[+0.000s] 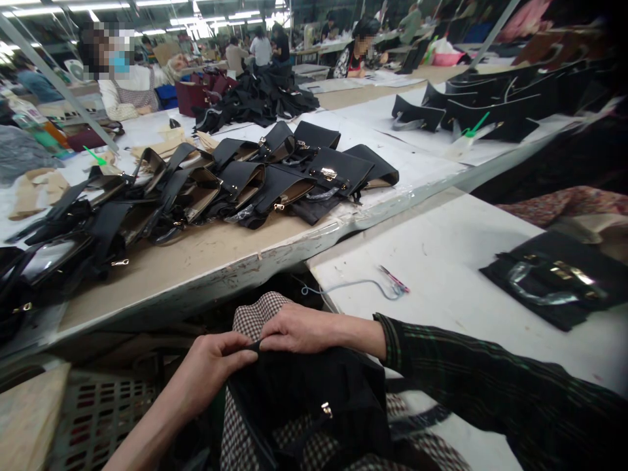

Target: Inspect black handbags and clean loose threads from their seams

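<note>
A black handbag (304,386) with a small gold-coloured metal fitting rests on my lap, over checked cloth (258,314). My left hand (218,360) pinches the bag's upper edge between thumb and fingers. Right beside it, my right hand (294,330) grips the same edge, its thumb close to the left fingertips. The lower part of the bag runs out of the picture at the bottom.
Many black bags (240,176) lie in rows on the long worktable (210,261). On the white side table (426,255) are a thin pink tool (395,278) with a cord and another black bag (554,278). A plastic basket (105,412) stands low left. A masked person (130,91) sits across.
</note>
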A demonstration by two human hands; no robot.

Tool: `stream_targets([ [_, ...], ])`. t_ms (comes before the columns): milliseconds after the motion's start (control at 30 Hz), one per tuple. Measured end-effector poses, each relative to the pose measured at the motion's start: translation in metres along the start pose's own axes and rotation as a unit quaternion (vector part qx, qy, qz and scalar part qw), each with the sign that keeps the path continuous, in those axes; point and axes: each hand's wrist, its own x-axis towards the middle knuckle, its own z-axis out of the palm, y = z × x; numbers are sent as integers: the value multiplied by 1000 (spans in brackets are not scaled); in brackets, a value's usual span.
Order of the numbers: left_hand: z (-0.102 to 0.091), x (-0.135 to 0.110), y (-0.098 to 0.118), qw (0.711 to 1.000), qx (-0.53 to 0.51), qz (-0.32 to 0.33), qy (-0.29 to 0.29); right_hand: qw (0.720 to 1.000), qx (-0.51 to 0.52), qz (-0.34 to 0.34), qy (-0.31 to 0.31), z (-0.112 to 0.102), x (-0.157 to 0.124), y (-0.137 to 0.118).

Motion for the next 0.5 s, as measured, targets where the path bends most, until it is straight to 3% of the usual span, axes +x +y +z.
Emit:
stream_targets([
  [100, -5, -2, 6, 988, 152, 42, -4, 997, -74, 1, -1, -1, 3, -4],
  [167, -6, -2, 7, 981, 184, 53, -8, 996, -92, 2, -7, -2, 4, -4],
  [333, -3, 1, 3, 992, 121, 28, -32, 999, -18, -29, -28, -1, -1, 2],
  [500, -3, 0, 3, 998, 30, -12, -62, 999, 29, 9, -31, 3, -4, 4],
])
